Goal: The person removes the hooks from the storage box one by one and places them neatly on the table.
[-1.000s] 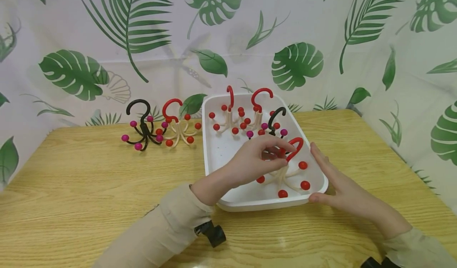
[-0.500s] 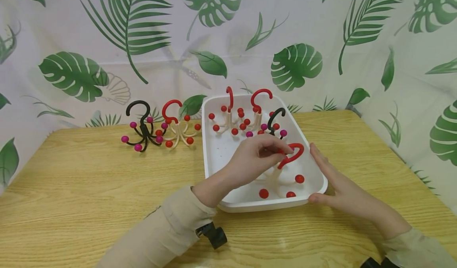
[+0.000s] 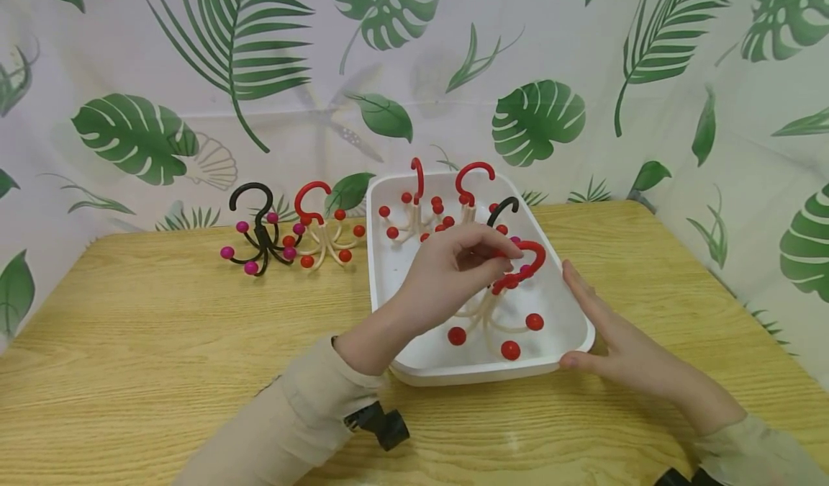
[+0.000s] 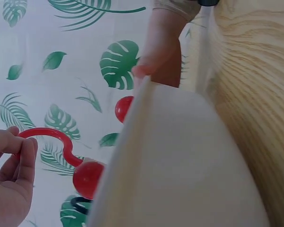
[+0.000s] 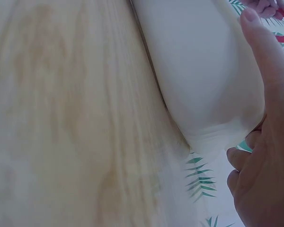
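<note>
In the head view my left hand (image 3: 440,277) pinches the red hook (image 3: 540,259) of a swivel hanger with several beige arms tipped in red balls. That hanger hangs tilted over the front part of the white tray (image 3: 479,378). The left wrist view shows thumb and fingertips of the left hand (image 4: 12,175) at the end of the red hook (image 4: 52,132). My right hand (image 3: 622,338) spans the tray's front right corner, fingers along the side and thumb at the front wall. In the right wrist view its thumb (image 5: 258,47) lies straight near the rim.
Inside the tray, two red-hooked hangers (image 3: 418,180) stand at the back and a black hanger (image 3: 501,209) is partly hidden behind my left hand. Left of the tray, a black hanger (image 3: 260,237) and a red-hooked one (image 3: 314,191) stand on the wooden table (image 3: 162,349).
My left hand has shifted slightly left and up with the red-hooked hanger, whose arms have swung left and turned. The right hand and tray have stayed in place.
</note>
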`<state>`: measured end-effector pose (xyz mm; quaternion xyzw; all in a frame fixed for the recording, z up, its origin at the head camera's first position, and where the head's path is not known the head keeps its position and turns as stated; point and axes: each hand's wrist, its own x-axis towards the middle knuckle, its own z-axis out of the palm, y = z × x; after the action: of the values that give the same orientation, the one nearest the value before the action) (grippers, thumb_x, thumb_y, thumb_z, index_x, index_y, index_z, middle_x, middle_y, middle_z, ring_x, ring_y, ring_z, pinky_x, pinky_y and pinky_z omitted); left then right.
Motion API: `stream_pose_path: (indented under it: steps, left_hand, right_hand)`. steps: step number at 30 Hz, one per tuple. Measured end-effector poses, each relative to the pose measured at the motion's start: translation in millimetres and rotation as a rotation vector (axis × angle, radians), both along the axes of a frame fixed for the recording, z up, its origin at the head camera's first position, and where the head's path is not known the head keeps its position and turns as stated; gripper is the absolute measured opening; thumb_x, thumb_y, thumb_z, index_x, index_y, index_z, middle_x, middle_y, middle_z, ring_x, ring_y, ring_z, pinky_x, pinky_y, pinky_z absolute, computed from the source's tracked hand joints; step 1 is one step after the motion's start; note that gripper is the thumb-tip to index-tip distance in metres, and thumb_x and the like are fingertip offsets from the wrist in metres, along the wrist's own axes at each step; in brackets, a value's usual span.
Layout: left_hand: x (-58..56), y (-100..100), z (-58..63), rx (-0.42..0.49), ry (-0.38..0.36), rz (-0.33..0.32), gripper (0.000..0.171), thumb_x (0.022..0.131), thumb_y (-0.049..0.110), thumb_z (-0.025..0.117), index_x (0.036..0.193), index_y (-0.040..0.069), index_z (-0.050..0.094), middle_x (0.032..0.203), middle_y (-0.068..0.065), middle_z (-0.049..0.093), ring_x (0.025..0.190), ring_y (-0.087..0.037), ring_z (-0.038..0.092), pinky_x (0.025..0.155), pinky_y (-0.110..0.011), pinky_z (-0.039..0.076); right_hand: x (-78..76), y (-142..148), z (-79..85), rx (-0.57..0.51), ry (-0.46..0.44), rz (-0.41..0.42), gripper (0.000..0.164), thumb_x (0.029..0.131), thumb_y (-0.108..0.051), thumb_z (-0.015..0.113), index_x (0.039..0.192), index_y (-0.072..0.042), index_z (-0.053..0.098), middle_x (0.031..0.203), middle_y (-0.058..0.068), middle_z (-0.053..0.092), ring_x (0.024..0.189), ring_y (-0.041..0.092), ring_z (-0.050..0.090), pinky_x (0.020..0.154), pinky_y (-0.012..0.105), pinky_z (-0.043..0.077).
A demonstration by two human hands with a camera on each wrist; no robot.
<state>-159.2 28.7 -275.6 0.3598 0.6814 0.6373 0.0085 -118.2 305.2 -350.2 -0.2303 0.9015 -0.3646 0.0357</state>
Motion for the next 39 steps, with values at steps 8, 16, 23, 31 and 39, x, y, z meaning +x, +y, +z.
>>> stream_pose_path:
  steps: [8,16,23,31,39]
  left_hand:
    - [2.1,-16,16.6,0.077,0.046,0.024,0.012,0.089,-0.002,0.064,0.100,0.000,0.068,0.096,-0.008,0.066,0.082,-0.018,0.062,0.077,-0.032,0.054]
    - [5.0,-41,27.6,0.138,0.076,0.075,0.012,0.088,-0.005,0.063,0.099,-0.003,0.067,0.095,-0.010,0.066,0.083,-0.022,0.063,0.075,-0.032,0.054]
    - [6.5,-67,35.0,0.151,0.107,0.146,0.010,0.088,-0.007,0.062,0.096,-0.004,0.065,0.093,-0.011,0.065,0.082,-0.025,0.062,0.073,-0.030,0.054]
    - [9.0,-96,38.0,0.109,0.081,0.248,0.009,0.087,-0.009,0.061,0.094,-0.004,0.063,0.090,-0.011,0.065,0.081,-0.027,0.062,0.074,-0.029,0.054]
    - [11.2,-122,26.8,0.069,0.048,0.340,0.017,0.086,-0.005,0.066,0.102,-0.002,0.060,0.094,-0.012,0.063,0.081,-0.025,0.061,0.073,-0.028,0.054]
  right_hand:
    - [-0.6,-1,0.1,0.013,-0.025,-0.029,0.107,0.082,-0.020,0.076,0.153,-0.028,-0.003,0.159,-0.001,-0.009,0.141,0.045,-0.004,0.099,0.074,0.012]
    - [1.6,-2,2.4,0.008,-0.021,-0.020,0.108,0.081,-0.022,0.077,0.154,-0.027,-0.003,0.159,0.003,-0.008,0.141,0.046,-0.003,0.098,0.075,0.012]
    - [2.5,-2,2.8,0.009,-0.030,-0.022,0.108,0.082,-0.022,0.076,0.154,-0.027,-0.004,0.159,0.002,-0.009,0.141,0.046,-0.005,0.099,0.074,0.009]
    - [2.8,-2,2.0,0.011,-0.029,-0.022,0.108,0.082,-0.022,0.076,0.153,-0.028,-0.005,0.159,0.001,-0.009,0.141,0.044,-0.005,0.099,0.074,0.010]
    - [1.1,-1,0.8,0.021,-0.026,-0.028,0.108,0.082,-0.022,0.076,0.153,-0.029,-0.005,0.159,0.000,-0.009,0.141,0.043,-0.005,0.100,0.073,0.011]
